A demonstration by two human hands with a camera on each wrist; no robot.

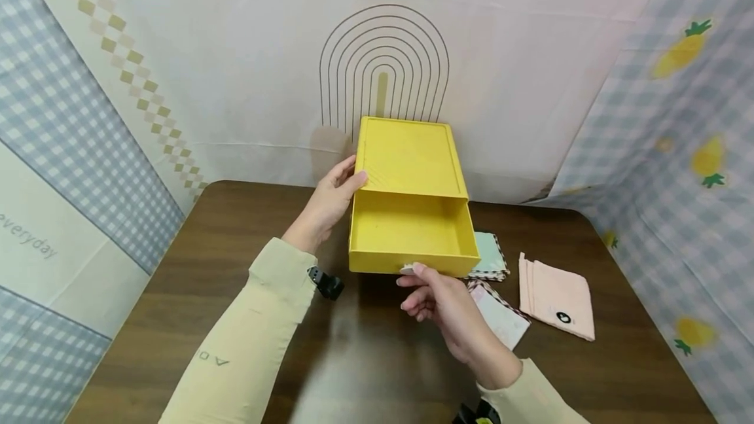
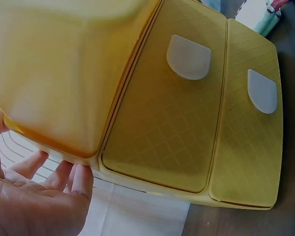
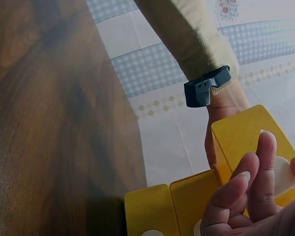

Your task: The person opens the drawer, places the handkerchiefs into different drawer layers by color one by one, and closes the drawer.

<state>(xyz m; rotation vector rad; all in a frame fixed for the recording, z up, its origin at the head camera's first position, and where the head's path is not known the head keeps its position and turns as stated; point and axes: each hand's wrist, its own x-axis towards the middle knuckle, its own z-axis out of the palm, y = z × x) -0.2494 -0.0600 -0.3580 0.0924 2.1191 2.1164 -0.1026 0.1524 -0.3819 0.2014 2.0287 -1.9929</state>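
Left hand (image 1: 330,198) bracing the far left side of the yellow drawer box (image 1: 409,159), thumb laid along the top edge and fingers flat against the side wall, apparently steadying the housing so it keeps from sliding. Right hand (image 1: 438,296) pinching the small pale pull tab (image 1: 407,270) at the near face of the top drawer (image 1: 412,231), thumb and forefinger curled on it, other fingers loosely tucked under. Drawer standing pulled out toward the near edge, interior showing yellow and bare. Box sitting near the middle of the brown wooden table (image 1: 194,293), close to the far edge, backed by the printed backdrop.

Seen from the left wrist: two more drawer fronts (image 2: 162,113) stacked below, each carrying a translucent half-round tab (image 2: 188,57); left fingers (image 2: 71,179) resting against the shell's side, straight rather than gripping.

Folded cloths lying to the right: a mint checked-edge one (image 1: 490,257) just beside the box, a white one (image 1: 501,316) nearer and partly behind the right hand, a pink one (image 1: 556,296) further right, all within easy reach of that hand. Cream sleeves covering both forearms; black wrist mount (image 1: 326,282) visible on the left.
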